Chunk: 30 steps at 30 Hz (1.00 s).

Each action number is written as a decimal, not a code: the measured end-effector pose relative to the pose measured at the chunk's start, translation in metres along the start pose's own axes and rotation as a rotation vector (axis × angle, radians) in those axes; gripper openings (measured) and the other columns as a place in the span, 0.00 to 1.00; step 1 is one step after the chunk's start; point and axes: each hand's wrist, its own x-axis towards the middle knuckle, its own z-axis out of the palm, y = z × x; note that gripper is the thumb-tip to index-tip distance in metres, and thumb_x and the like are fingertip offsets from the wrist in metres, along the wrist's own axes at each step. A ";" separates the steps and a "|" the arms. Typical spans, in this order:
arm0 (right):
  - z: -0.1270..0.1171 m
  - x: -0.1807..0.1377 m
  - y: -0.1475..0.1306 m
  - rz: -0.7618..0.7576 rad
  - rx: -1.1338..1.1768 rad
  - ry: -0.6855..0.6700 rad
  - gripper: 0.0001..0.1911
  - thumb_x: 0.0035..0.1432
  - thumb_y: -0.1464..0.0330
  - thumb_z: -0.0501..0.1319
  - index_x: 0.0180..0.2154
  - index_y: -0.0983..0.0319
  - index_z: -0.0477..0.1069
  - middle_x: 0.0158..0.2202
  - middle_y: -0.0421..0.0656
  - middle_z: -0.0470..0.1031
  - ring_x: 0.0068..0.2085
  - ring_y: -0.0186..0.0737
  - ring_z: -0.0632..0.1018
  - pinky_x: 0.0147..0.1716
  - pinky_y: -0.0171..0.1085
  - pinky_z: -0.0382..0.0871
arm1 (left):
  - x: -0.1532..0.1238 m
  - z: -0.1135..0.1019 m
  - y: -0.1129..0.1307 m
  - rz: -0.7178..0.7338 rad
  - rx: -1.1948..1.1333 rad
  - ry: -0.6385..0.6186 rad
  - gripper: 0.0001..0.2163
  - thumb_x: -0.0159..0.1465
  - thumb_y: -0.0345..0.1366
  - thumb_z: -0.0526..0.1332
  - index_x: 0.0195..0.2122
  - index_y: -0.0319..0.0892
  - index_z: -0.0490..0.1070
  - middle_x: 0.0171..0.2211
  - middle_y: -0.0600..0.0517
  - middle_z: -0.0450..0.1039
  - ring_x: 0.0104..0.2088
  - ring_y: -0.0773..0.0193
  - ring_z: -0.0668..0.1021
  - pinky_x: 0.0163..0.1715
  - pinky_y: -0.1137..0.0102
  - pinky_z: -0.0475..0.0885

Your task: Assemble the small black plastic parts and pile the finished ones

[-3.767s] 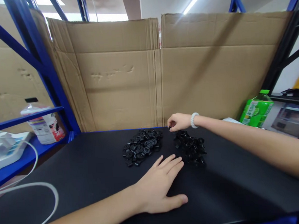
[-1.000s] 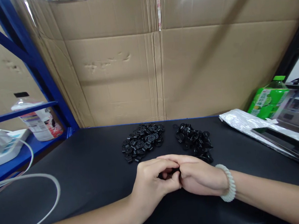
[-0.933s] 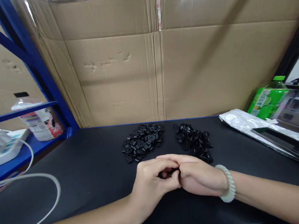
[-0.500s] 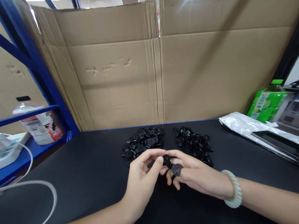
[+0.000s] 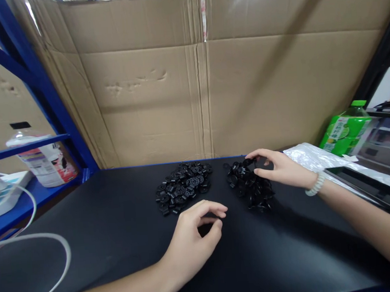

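My left hand [image 5: 197, 232] hovers over the black table, thumb and fingers curved apart with nothing between them. Just beyond it is a pile of small black plastic parts [image 5: 181, 187], some round with holes. My right hand [image 5: 278, 169] reaches to a second pile, of glossy black parts [image 5: 251, 191]. Between its thumb and forefinger is a small black plastic part [image 5: 251, 162] at the top of that pile; its exact shape is partly hidden. A pale coiled band circles the right wrist.
Cardboard sheets [image 5: 151, 100] stand behind the black table [image 5: 120, 222]. To the left, a blue shelf frame holds a bottle [image 5: 45, 158] and a power strip; a white cable [image 5: 67, 253] loops forward. At right lie a silvery bag [image 5: 302, 154], a dark flat device [image 5: 368, 187] and a green bottle [image 5: 345, 129].
My hands have parted. The black parts held between them have left the left hand, which is now empty; my right hand has moved away and right, onto the right pile.
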 end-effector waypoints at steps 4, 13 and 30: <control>0.006 -0.001 0.002 -0.021 0.034 -0.094 0.21 0.51 0.70 0.56 0.49 0.61 0.66 0.49 0.47 0.72 0.49 0.46 0.72 0.46 0.46 0.66 | 0.000 0.002 -0.002 0.022 0.076 -0.091 0.12 0.57 0.23 0.56 0.39 0.41 0.73 0.38 0.50 0.74 0.40 0.63 0.77 0.44 0.68 0.74; 0.008 -0.011 -0.020 -0.117 0.041 -0.014 0.20 0.56 0.70 0.53 0.51 0.61 0.65 0.52 0.48 0.69 0.53 0.46 0.69 0.54 0.48 0.60 | -0.004 -0.005 0.003 0.293 0.419 -0.168 0.14 0.58 0.23 0.56 0.43 0.42 0.70 0.42 0.48 0.72 0.45 0.59 0.72 0.48 0.65 0.69; 0.038 -0.050 -0.095 -0.076 0.575 -0.119 0.11 0.56 0.74 0.55 0.40 0.58 0.70 0.41 0.41 0.73 0.44 0.39 0.72 0.48 0.40 0.64 | 0.056 -0.049 -0.021 0.275 0.760 0.231 0.11 0.55 0.30 0.66 0.41 0.39 0.74 0.35 0.49 0.77 0.35 0.60 0.77 0.39 0.65 0.73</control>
